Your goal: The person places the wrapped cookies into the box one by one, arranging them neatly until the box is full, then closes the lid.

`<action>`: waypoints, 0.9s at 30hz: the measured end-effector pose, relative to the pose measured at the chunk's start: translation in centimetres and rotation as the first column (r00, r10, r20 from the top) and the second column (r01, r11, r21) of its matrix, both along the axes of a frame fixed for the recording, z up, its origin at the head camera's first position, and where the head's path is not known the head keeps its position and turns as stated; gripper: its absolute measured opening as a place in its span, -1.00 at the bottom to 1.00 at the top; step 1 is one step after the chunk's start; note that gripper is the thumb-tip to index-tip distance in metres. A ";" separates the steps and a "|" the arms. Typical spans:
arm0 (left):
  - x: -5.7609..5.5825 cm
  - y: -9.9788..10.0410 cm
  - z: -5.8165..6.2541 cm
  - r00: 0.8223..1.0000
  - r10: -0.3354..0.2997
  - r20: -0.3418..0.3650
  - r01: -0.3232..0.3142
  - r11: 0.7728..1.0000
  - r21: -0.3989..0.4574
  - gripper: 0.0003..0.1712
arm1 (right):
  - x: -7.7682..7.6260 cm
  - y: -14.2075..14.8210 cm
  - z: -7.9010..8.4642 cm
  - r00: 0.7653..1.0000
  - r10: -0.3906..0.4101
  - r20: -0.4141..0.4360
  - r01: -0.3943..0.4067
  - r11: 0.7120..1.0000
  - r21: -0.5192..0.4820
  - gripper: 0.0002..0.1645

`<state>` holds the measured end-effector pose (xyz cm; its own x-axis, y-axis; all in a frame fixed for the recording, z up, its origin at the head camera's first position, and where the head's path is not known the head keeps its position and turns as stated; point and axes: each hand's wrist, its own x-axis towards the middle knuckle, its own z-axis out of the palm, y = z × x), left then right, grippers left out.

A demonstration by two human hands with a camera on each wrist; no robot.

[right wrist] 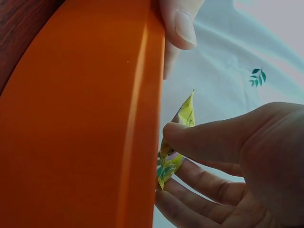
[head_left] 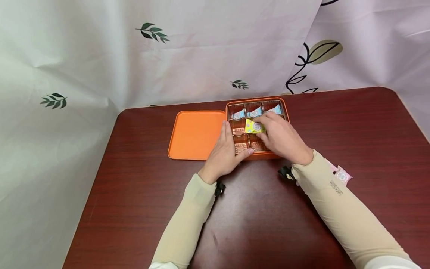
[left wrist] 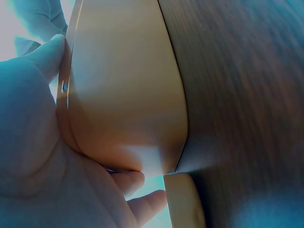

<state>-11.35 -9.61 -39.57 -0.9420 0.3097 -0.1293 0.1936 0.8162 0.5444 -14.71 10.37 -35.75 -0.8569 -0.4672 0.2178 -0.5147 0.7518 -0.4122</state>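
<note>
An orange box [head_left: 265, 155] with a divided clear tray stands near the table's back edge. My right hand [head_left: 283, 138] pinches a yellow wrapped candy [head_left: 252, 127] between thumb and fingers, over the middle row of compartments. In the right wrist view the yellow candy [right wrist: 186, 114] shows beside the box rim. My left hand [head_left: 224, 155] rests against the box's left front corner, fingers straight along the left side and thumb on the front rim. Blue wrapped candies [head_left: 254, 112] lie in the back row of compartments. The right hand hides part of the tray's right side.
The orange lid [head_left: 196, 136] lies flat on the dark red wooden table [head_left: 134, 194], left of the box. Pink wrapped candies [head_left: 342, 175] lie on the table, partly behind the right forearm. A patterned white cloth [head_left: 195, 67] hangs behind the table.
</note>
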 end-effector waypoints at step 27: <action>0.0 0.0 0.0 1.000 0.006 0.027 -0.006 1.000 0.014 0.30 | -1.1 -1.7 -0.4 0.999 0.049 0.007 -0.049 0.999 -0.018 -0.55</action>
<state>-11.38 -9.64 -39.60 -0.9402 0.3060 -0.1499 0.1740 0.8094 0.5609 -15.80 8.62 -36.17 -0.8346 -0.5050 0.2199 -0.5476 0.7181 -0.4294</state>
